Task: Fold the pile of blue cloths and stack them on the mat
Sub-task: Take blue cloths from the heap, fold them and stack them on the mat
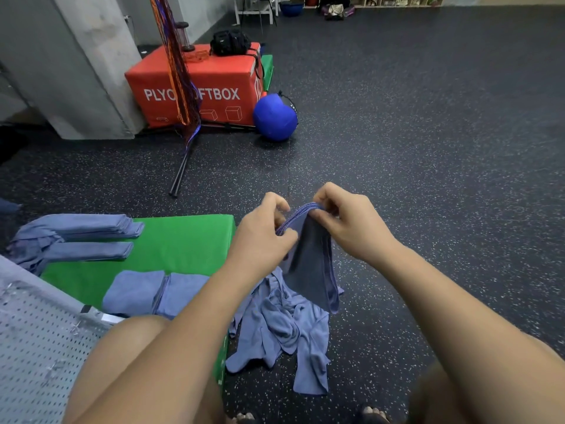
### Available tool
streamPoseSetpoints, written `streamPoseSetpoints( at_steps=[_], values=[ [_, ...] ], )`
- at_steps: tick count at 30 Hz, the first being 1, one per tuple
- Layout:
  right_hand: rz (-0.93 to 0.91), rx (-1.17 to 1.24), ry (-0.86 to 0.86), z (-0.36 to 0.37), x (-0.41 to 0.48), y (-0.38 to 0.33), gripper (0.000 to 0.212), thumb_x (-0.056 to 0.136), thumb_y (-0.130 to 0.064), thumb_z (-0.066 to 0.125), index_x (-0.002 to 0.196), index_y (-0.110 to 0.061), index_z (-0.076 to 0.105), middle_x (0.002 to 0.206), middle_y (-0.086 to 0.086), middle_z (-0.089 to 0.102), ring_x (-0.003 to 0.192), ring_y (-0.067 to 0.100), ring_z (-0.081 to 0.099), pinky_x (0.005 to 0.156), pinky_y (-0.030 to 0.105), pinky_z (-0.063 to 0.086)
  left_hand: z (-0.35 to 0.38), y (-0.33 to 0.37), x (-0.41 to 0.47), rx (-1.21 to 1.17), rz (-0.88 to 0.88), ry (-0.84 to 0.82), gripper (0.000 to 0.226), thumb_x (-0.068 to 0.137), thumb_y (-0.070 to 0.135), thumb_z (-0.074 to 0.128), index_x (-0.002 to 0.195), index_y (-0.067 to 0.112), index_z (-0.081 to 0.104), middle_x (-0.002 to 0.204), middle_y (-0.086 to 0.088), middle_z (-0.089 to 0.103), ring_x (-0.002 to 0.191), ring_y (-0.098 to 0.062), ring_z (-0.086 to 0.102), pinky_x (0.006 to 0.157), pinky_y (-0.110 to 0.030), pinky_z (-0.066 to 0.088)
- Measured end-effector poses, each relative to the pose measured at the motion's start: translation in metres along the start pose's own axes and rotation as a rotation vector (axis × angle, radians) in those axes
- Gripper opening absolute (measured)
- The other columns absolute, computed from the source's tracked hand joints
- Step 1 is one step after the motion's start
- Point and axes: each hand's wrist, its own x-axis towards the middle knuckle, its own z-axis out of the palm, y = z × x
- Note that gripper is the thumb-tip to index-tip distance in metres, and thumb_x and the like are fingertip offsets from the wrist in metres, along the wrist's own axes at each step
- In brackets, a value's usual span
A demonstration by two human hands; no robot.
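Here, head view: the left hand [263, 237] and right hand [345, 221] meet close together, fingers curled and pinching the doubled top edge of one blue cloth [312, 267]. The cloth hangs straight down from the fingers with its long axis vertical. Its lower end is over the unfolded pile [281, 328] on the floor [428, 179]; whether they touch cannot be told. The green mat [183, 240] lies to the person's left, nearer the left hand, and folded cloths [82, 229] rest on it. By judgement, the fold is partway done, and placement calls for a move leftward and down onto the mat.
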Motion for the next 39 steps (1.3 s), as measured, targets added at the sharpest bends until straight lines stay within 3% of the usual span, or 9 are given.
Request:
streamPoseSetpoints(
  at_steps=[4, 11, 17, 21, 23, 26, 31, 35, 39],
  values=[
    [0.023, 0.058, -0.052, -0.012, 0.003, 0.006, 0.011, 0.100, -0.021, 0.073, 0.097, -0.025, 0.063, 0.080, -0.004, 0.064, 0.072, 0.009, 0.055, 0.072, 0.030, 0.046, -0.017, -0.016, 0.006, -0.081, 0.026, -0.142, 0.036, 0.083, 0.013, 0.081, 0.098, 0.028, 0.052, 0.088, 0.004, 0.067, 0.072, -0.006, 0.056, 0.074, -0.030, 0.048],
    [0.020, 0.143, -0.093, -0.025, 0.004, 0.010, 0.009, 0.102, -0.019, 0.071, 0.102, -0.027, 0.068, 0.086, -0.010, 0.067, 0.076, 0.002, 0.056, 0.074, 0.020, 0.044, -0.031, -0.022, 0.010, -0.222, 0.111, -0.254, 0.031, 0.088, 0.018, 0.086, 0.095, 0.028, 0.057, 0.097, 0.007, 0.069, 0.077, -0.009, 0.057, 0.080, -0.035, 0.050],
    [0.031, 0.184, -0.096, -0.030, 0.004, 0.009, 0.007, 0.101, -0.020, 0.071, 0.101, -0.027, 0.071, 0.087, -0.007, 0.069, 0.077, 0.005, 0.059, 0.077, 0.027, 0.048, -0.027, -0.016, 0.007, -0.201, 0.106, -0.251, 0.024, 0.084, 0.021, 0.090, 0.085, 0.025, 0.067, 0.079, 0.003, 0.071, 0.071, -0.006, 0.058, 0.074, -0.030, 0.050],
    [0.041, 0.146, -0.060, -0.034, 0.005, 0.011, 0.008, 0.100, -0.023, 0.073, 0.100, -0.032, 0.072, 0.082, -0.004, 0.068, 0.075, 0.012, 0.060, 0.080, 0.038, 0.052, -0.034, -0.014, 0.009, -0.228, 0.057, -0.138, 0.023, 0.078, 0.019, 0.095, 0.077, 0.021, 0.072, 0.072, 0.007, 0.074, 0.067, -0.005, 0.061, 0.071, -0.029, 0.054],
    [0.043, 0.128, -0.056, -0.037, 0.004, 0.009, 0.010, 0.100, -0.023, 0.074, 0.100, -0.033, 0.073, 0.083, -0.001, 0.068, 0.078, 0.019, 0.062, 0.081, 0.039, 0.053, -0.038, -0.015, 0.012, -0.273, 0.040, -0.097, 0.023, 0.078, 0.016, 0.095, 0.079, 0.020, 0.072, 0.074, 0.005, 0.073, 0.068, -0.006, 0.060, 0.070, -0.026, 0.052],
    [0.036, 0.155, -0.039, -0.042, 0.003, 0.006, 0.009, 0.101, -0.023, 0.073, 0.101, -0.032, 0.073, 0.085, 0.000, 0.069, 0.077, 0.016, 0.062, 0.079, 0.035, 0.052, -0.044, -0.015, 0.015, -0.463, -0.001, -0.085, 0.029, 0.079, 0.008, 0.094, 0.089, 0.014, 0.067, 0.081, 0.000, 0.070, 0.073, -0.011, 0.059, 0.071, -0.024, 0.051],
    [0.054, 0.086, -0.102, -0.037, 0.000, 0.004, 0.008, 0.101, -0.022, 0.072, 0.101, -0.030, 0.069, 0.084, -0.005, 0.068, 0.080, 0.016, 0.062, 0.083, 0.040, 0.054, -0.048, -0.016, 0.016, -0.633, -0.077, -0.097, 0.042, 0.076, -0.002, 0.092, 0.102, 0.017, 0.065, 0.090, -0.001, 0.070, 0.085, -0.016, 0.065, 0.085, -0.034, 0.053],
    [0.036, 0.014, -0.144, -0.036, -0.003, -0.006, 0.019, 0.090, -0.016, 0.066, 0.101, -0.031, 0.067, 0.088, -0.008, 0.069, 0.084, 0.013, 0.064, 0.080, 0.036, 0.053, -0.044, -0.013, 0.014, -0.650, -0.058, -0.153, 0.049, 0.076, -0.008, 0.090, 0.110, 0.016, 0.064, 0.088, -0.002, 0.072, 0.085, -0.019, 0.065, 0.083, -0.036, 0.052],
    [-0.065, -0.088, -0.288, -0.018, -0.006, -0.018, 0.046, 0.077, -0.034, 0.070, 0.122, -0.031, 0.062, 0.113, -0.013, 0.065, 0.108, 0.006, 0.063, 0.095, 0.030, 0.050, -0.028, -0.005, 0.009, -0.630, -0.022, -0.266, 0.052, 0.077, -0.011, 0.088, 0.114, 0.013, 0.061, 0.087, -0.007, 0.071, 0.080, -0.018, 0.063, 0.075, -0.026, 0.052]
  ],
)
